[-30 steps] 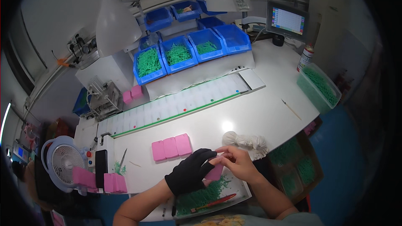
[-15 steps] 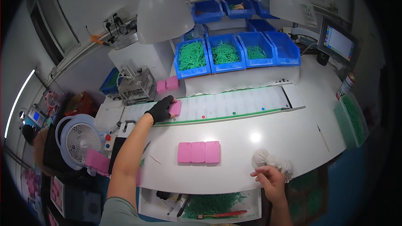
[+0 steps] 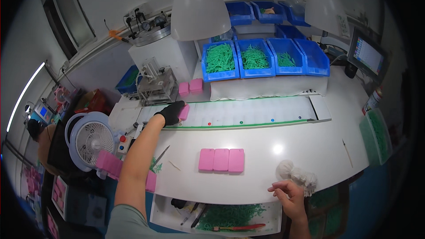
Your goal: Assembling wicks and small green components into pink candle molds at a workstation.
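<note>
My left hand (image 3: 171, 113), in a black glove with bare fingertips, is closed on a pink block (image 3: 184, 112) at the left part of a long pale conveyor belt (image 3: 248, 111). The belt has green edges and small coloured dots. My right hand (image 3: 290, 198) is bare and holds nothing; its fingers are loosely bent and apart, over the front edge of the white table (image 3: 261, 181). Just behind it lies a bundle of white cloth (image 3: 297, 177). Three pink blocks (image 3: 221, 160) sit side by side on the table between my hands.
Blue bins (image 3: 220, 77) behind the belt hold green strands. More pink blocks (image 3: 190, 87) lie by a metal press (image 3: 160, 87). Tweezers (image 3: 160, 155) are at the left. An open drawer (image 3: 217, 234) holds green scraps and a red-handled brush. A fan (image 3: 94, 141) stands left, a screen (image 3: 367, 55) right.
The whole view has shifted, so the table and bins appear farther right. Against them, the belt's dots have moved left, and my left hand with the pink block has moved left too.
</note>
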### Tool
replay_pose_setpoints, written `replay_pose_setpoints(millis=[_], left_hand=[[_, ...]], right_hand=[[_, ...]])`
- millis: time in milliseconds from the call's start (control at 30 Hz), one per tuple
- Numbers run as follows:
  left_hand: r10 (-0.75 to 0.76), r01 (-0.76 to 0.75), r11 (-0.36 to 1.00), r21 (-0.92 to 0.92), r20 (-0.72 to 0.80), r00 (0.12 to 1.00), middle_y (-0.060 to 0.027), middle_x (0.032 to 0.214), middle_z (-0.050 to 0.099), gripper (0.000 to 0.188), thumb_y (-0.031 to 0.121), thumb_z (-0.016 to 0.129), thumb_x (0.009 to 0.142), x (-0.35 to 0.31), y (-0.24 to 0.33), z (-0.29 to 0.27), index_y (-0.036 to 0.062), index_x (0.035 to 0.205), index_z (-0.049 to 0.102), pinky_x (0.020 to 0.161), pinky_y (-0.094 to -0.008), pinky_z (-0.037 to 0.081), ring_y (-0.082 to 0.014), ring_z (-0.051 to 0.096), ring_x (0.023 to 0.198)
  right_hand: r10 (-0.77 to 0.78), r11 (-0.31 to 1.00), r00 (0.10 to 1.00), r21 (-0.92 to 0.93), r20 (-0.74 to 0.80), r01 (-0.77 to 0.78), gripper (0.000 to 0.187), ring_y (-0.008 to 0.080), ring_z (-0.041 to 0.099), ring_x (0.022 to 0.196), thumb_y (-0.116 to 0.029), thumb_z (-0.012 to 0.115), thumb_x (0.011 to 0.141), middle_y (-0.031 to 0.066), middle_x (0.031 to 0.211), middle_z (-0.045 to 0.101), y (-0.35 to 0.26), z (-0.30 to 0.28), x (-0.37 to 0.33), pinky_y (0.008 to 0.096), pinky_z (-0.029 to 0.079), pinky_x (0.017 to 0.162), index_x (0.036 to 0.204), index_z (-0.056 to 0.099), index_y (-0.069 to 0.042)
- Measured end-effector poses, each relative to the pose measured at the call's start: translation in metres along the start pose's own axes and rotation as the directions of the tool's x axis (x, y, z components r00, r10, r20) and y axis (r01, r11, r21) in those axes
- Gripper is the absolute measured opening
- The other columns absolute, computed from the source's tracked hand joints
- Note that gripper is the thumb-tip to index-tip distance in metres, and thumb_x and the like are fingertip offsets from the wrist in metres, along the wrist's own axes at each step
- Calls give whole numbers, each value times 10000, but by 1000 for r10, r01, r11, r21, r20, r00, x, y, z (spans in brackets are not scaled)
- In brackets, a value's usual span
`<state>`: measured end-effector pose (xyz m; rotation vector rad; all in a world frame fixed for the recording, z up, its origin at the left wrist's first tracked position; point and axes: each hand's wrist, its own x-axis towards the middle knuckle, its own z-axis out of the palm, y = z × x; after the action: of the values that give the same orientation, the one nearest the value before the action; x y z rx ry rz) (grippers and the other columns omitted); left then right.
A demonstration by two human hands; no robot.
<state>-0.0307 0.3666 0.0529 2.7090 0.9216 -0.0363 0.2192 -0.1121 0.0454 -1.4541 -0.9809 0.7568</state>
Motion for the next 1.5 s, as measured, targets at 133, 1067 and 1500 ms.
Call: replay_pose_setpoints(millis=[133,1067,1500], left_hand=[[-107,107,993,58,-1,994,-163,1296,471,725,142,769,683,-1,3,-4,87,1326,438,1033,-370,394,-311,471,1243],[87,-31,977,210,-263,961,-270,1418,320,801,190,785,711,-20,33,7,56,1368,348,1049,-452,381,-424,375,1294],[235,-278,956,-95,-324,917,-236,1312,453,866,527,818,602,-91,259,83,8,1219,504,947,-487,462,-411,490,1202]], right_hand=[[-1,999,1000,-36,3,1,130,140,678,770,-22,589,884,114,878,717,-6,0,-3,257,543,706,985,634,48],[3,998,1000,-61,3,-3,135,136,670,763,-32,603,883,108,874,718,-10,7,-17,255,520,696,987,643,45],[-94,992,984,-68,150,105,139,134,667,794,-1,563,900,126,901,710,-29,28,-26,257,528,732,1018,617,51]])
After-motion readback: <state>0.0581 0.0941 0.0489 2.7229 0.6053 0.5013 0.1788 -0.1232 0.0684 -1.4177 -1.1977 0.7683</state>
